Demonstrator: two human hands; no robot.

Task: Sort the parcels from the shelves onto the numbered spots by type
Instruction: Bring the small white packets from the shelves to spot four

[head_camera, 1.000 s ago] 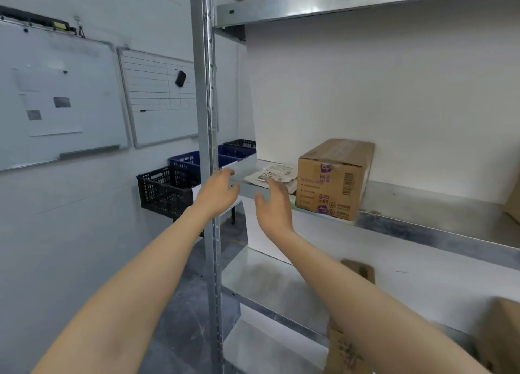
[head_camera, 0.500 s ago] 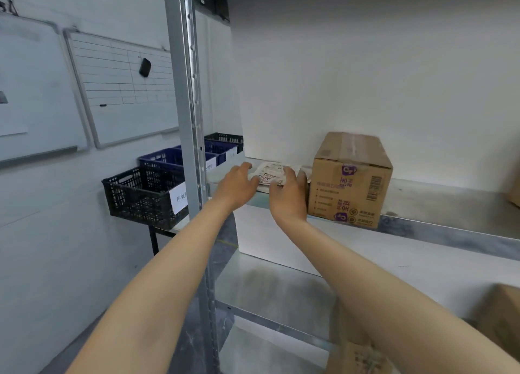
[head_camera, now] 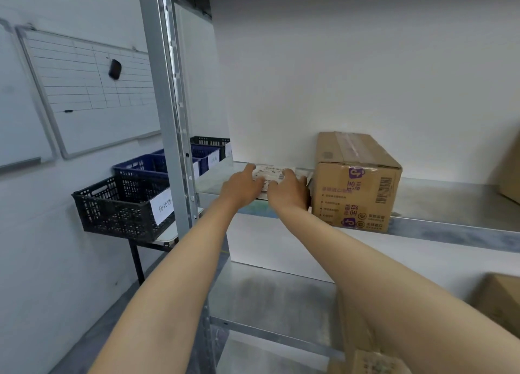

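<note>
Parcel (head_camera: 270,174) — flat, white, with a printed label — lies near the left end of the grey metal shelf (head_camera: 439,202). Both hands are on it, side by side and almost touching. The left hand (head_camera: 241,188) lays straight fingers on its 9 o'clock half. The right hand (head_camera: 287,194) covers the 3 o'clock half; I cannot tell whether those fingers hook its edge. A brown taped cardboard box (head_camera: 355,182) stands just beside the parcel at 3 o'clock, and a black plastic crate (head_camera: 118,206) sits well off at 9 o'clock.
</note>
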